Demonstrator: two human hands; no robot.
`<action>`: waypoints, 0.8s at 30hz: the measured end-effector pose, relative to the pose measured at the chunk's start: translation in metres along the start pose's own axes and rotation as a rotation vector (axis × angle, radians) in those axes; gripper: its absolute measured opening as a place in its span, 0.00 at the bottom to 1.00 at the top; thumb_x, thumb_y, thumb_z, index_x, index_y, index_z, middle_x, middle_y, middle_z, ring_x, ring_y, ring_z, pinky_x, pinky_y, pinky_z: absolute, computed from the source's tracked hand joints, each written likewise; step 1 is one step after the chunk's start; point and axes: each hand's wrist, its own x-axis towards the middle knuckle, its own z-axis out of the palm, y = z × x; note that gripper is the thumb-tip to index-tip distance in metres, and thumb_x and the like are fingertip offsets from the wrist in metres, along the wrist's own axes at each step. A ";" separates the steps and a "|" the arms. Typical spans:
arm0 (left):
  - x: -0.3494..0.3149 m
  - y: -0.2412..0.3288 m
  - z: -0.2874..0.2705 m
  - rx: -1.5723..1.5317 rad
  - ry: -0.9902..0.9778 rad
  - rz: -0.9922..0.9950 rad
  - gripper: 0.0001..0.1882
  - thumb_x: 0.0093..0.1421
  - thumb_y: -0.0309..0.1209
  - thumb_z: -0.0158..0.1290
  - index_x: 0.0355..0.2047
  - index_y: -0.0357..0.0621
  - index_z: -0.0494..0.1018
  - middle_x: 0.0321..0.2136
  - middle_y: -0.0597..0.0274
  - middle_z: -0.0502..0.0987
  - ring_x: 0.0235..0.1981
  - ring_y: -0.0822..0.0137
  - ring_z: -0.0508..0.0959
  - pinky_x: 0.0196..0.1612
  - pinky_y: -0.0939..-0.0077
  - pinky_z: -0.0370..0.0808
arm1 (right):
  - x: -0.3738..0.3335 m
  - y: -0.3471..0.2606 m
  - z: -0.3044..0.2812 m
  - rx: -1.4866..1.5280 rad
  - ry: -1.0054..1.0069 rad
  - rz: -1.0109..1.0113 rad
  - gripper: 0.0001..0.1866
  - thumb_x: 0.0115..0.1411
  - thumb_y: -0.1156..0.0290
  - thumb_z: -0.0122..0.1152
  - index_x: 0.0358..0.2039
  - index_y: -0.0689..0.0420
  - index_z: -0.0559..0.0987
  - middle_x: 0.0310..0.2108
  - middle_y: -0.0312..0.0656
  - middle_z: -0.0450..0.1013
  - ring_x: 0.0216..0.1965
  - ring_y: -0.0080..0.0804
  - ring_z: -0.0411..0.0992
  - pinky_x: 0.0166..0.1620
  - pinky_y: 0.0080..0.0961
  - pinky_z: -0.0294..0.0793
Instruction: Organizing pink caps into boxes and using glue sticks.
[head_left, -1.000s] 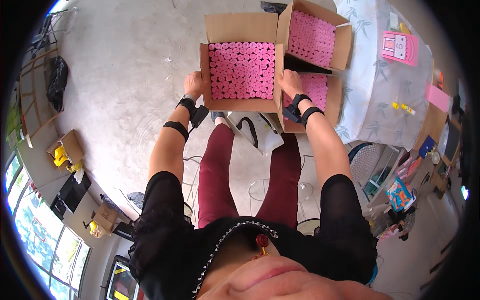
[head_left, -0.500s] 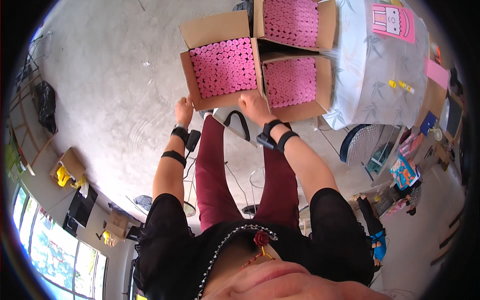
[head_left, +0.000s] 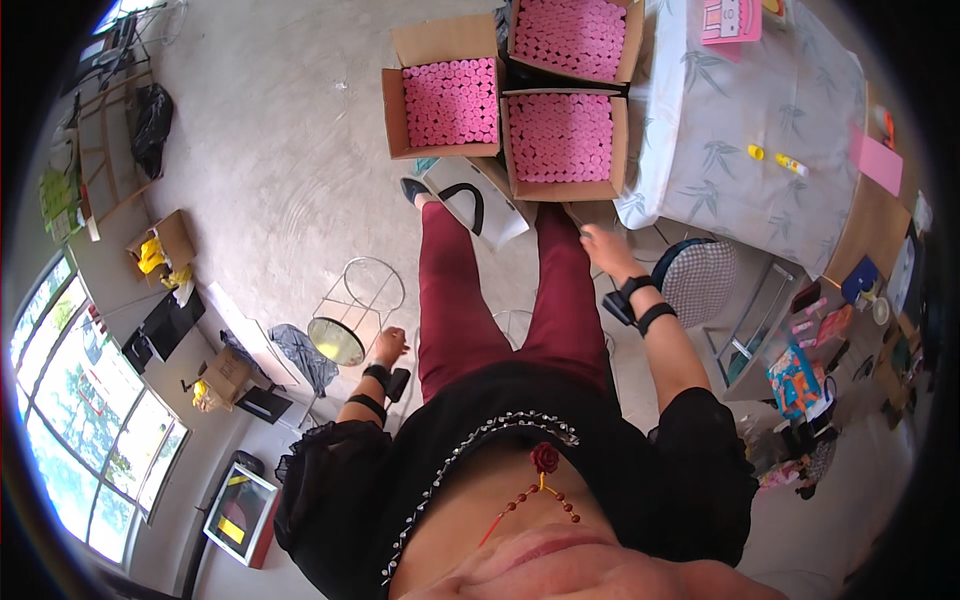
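Observation:
My left hand (head_left: 391,346) hangs beside my left thigh, its fingers loosely bent and nothing visible in them. Next to my right knee is my right hand (head_left: 610,250), empty, with fingers partly stretched out. In front of me on the floor stands an open cardboard box (head_left: 396,122), filled with upright pink rolls (head_left: 450,103). Two more cardboard boxes, one nearer (head_left: 620,150) and one farther (head_left: 632,40), adjoin it on the right, packed with similar rolls. Neither hand touches a box. Between my feet and the boxes lies a white object with a black strap (head_left: 475,205).
On the right is a table with a leaf-patterned cloth (head_left: 690,150), a yellow glue stick (head_left: 791,165) on it. A checked stool (head_left: 700,275) stands under its near edge. A round metal-framed stool (head_left: 338,340) is near my left hand. Black bags and a cardboard box (head_left: 170,232) line the left.
Both hands have left the front left box and come back toward my body, the right one also moving outward. The boxes now appear farther from me, and the view has shifted.

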 end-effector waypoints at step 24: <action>-0.102 -0.107 0.169 -0.196 -0.089 0.336 0.13 0.60 0.34 0.48 0.39 0.37 0.74 0.27 0.56 0.78 0.25 0.65 0.81 0.24 0.75 0.77 | -0.546 0.276 0.146 0.849 -0.293 0.965 0.19 0.63 0.60 0.46 0.50 0.56 0.69 0.39 0.46 0.75 0.33 0.39 0.77 0.33 0.37 0.74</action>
